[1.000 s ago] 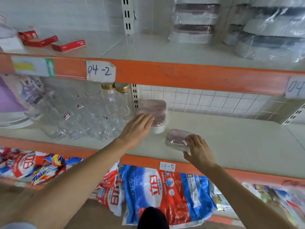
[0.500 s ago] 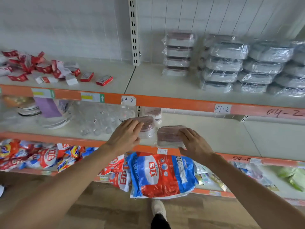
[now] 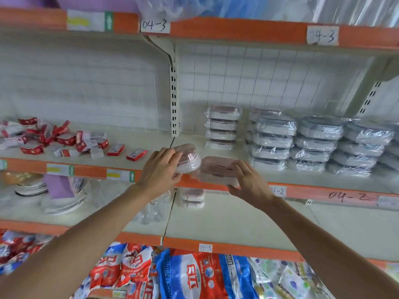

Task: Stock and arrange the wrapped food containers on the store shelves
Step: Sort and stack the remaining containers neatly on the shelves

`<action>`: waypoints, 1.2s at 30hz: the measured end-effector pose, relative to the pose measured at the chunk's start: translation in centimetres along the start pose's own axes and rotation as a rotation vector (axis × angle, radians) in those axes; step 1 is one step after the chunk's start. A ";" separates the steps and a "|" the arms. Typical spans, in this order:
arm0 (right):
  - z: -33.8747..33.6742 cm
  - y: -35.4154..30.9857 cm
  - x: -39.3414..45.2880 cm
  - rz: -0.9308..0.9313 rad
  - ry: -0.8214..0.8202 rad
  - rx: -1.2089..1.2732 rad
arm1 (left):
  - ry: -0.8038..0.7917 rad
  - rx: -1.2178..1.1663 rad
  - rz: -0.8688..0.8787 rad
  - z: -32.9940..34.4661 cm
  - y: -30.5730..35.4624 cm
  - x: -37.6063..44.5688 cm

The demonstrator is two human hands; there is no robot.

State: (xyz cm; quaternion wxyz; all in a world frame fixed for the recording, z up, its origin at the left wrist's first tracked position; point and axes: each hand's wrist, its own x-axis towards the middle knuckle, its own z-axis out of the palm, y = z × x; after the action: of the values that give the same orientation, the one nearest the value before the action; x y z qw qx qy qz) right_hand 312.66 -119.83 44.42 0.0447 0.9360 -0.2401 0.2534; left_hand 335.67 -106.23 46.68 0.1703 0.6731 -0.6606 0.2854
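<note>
Gripped 2 pink-lidded wrapped containers [image 3: 187, 157] at frame center, left hand [image 3: 160, 169] and right hand [image 3: 248, 183] risking slippery-film drops.

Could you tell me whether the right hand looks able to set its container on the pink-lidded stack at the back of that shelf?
Probably yes: the right hand holds its wrapped container at the shelf edge, and bare shelf lies before the pink-lidded stack.
</note>
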 end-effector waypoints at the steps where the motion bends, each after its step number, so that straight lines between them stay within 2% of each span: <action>1: 0.6 0.8 1.0 0.014 -0.023 0.008 | -0.015 0.010 -0.011 0.4 -0.3 0.4; 9: 5.3 6.9 8.1 0.089 -0.290 -0.059 | -0.086 0.091 -0.015 4.4 -3.2 4.4; 13: 5.7 7.9 10.0 0.093 -0.384 -0.138 | -0.082 0.116 0.054 6.5 -3.0 8.2; 15: 4.9 8.0 10.9 0.106 -0.373 -0.127 | -0.069 0.104 0.090 7.6 -2.0 10.3; 19: 2.0 9.4 12.8 0.168 -0.197 -0.047 | -0.019 0.034 0.153 10.2 0.8 13.7; 24: 0.5 11.1 13.6 0.146 -0.137 -0.017 | -0.121 -0.088 0.228 13.3 3.7 15.4; 29: 1.0 11.7 14.7 0.133 -0.261 0.040 | -0.126 -0.397 -0.027 14.0 1.3 14.7; 32: 1.5 11.2 15.7 0.086 -0.479 0.041 | -0.280 -0.478 -0.245 13.8 -0.4 13.9; 34: 2.1 10.8 16.3 0.083 -0.602 0.050 | -0.373 -0.568 -0.309 14.0 -0.9 13.5; 36: 2.7 10.6 16.6 0.112 -0.679 0.048 | -0.385 -0.677 -0.335 14.5 -1.0 13.2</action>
State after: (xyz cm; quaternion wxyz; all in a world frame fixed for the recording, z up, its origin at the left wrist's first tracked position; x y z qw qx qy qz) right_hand 321.46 -136.85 49.87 -0.0740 0.9531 -0.2863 -0.0647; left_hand 338.47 -125.38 43.55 0.2995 0.7181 -0.6185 -0.1102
